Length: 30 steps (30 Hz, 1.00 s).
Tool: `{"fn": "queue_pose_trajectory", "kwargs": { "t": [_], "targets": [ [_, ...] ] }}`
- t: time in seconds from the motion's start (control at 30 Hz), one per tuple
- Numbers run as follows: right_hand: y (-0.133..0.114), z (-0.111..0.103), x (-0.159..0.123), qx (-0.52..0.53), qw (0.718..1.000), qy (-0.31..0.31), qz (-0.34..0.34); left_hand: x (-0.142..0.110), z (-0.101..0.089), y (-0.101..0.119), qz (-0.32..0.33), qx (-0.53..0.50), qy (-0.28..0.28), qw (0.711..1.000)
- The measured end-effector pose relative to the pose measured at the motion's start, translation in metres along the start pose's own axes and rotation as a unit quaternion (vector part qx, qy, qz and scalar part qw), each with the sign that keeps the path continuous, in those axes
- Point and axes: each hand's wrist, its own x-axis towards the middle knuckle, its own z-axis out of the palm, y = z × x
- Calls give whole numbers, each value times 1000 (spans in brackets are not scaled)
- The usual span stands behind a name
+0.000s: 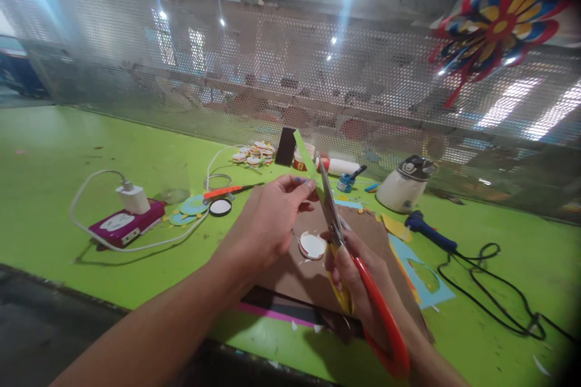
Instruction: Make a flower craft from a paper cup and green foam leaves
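My left hand (281, 208) pinches a narrow strip of light green paper (305, 150) that sticks up above the fingers. In my right hand (358, 263) are scissors (385, 329) with red and yellow handles. Their blades (330, 199) point upward beside the strip; whether they touch it I cannot tell. Below the hands, a white disc (312, 245) with a raised rim lies on a brown board (285, 278), with small pale scraps around it.
A purple power strip (129, 224) with a white charger (133, 198) stands left. An orange cutter (222, 191), a stack of small discs (254, 154), a dark phone (285, 146) and a blue jar (345, 182) lie behind. On the right are a blue glue gun (431, 231) and its black cord.
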Motion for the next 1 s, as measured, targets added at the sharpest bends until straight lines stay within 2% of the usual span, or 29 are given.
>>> {"fn": "queue_pose_trajectory", "kwargs": {
  "t": [0.6,0.87,1.0],
  "targets": [
    [-1,1,0,-8,1000,19,5,2,-1,6,-36,-40,-21,998],
    [3,2,-1,11,1000,17,13,1,-3,6,61,87,1,994],
    [3,3,-1,19,1000,9,21,3,-4,8,71,95,-25,993]
  ]
}}
